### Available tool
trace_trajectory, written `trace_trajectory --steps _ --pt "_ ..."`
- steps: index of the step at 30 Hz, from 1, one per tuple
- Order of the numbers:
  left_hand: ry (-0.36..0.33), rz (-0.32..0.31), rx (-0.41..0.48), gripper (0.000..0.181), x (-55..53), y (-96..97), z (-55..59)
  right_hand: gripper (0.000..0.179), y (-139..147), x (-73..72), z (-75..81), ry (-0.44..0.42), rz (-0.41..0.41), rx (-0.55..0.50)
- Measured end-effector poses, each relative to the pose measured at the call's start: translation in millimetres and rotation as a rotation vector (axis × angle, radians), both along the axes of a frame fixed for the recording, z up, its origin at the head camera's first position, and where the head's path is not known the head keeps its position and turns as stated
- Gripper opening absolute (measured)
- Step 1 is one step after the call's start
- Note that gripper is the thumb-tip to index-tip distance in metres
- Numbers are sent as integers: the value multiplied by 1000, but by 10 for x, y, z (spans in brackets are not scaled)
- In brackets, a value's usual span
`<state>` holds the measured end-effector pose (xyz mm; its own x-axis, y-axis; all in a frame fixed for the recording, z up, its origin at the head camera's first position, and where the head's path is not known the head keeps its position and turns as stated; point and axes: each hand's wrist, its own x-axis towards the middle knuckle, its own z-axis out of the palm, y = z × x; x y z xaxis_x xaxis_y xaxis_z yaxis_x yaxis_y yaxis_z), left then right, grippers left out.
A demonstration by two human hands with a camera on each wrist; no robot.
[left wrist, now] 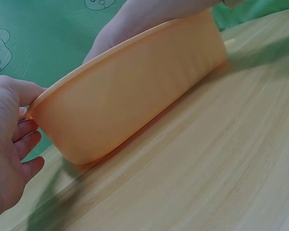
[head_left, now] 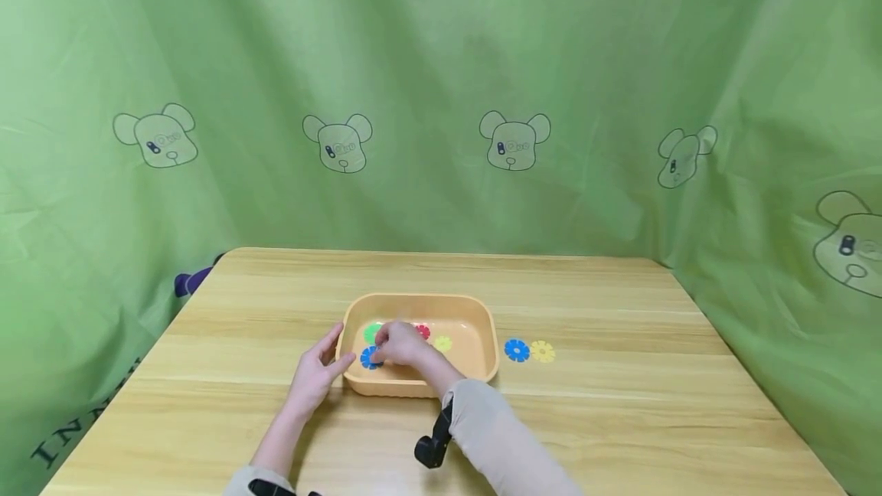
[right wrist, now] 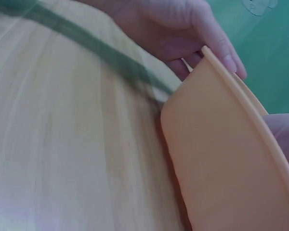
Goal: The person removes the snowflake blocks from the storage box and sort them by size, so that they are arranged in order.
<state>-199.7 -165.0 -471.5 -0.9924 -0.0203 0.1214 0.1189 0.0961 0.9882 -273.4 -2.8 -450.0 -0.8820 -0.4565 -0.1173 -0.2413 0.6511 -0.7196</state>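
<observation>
An orange plastic basin [head_left: 429, 300] stands on the table. My left hand [head_left: 313, 377] grips its left rim, thumb on the rim and fingers outside, as the left wrist view also shows. My right hand [head_left: 406, 344] reaches into the basin and pinches the right edge of a blue snowflake disc [head_left: 367, 358] near the left end. A green disc [head_left: 370, 333] lies behind that one, partly hidden by the fingers. Farther right in the basin are a red disc [head_left: 423, 331], partly covered by the hand, and a yellow-green disc [head_left: 443, 344]. The basin wall hides the right fingertips in both wrist views.
Right of the basin, another blue disc [head_left: 517, 350] and a yellow disc [head_left: 543, 351] lie flat side by side on the wooden table [head_left: 620, 419]. A green curtain [head_left: 427, 205] with printed bear heads hangs behind and beside the table.
</observation>
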Motion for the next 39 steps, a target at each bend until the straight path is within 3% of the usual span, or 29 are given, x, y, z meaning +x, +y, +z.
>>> trace_trajectory --steps 8,18,32,39 --pt "2 1 10 62 1 7 7 32 -23 20 -38 84 59 136" --pt "-16 19 6 63 -12 -4 -31 36 -47 24 -29 92 31 201" --pt "-13 20 14 63 -6 0 -24 17 18 -15 -2 109 34 70" --pt "-36 18 18 62 -7 8 -24 14 132 -28 133 -53 -5 -125"
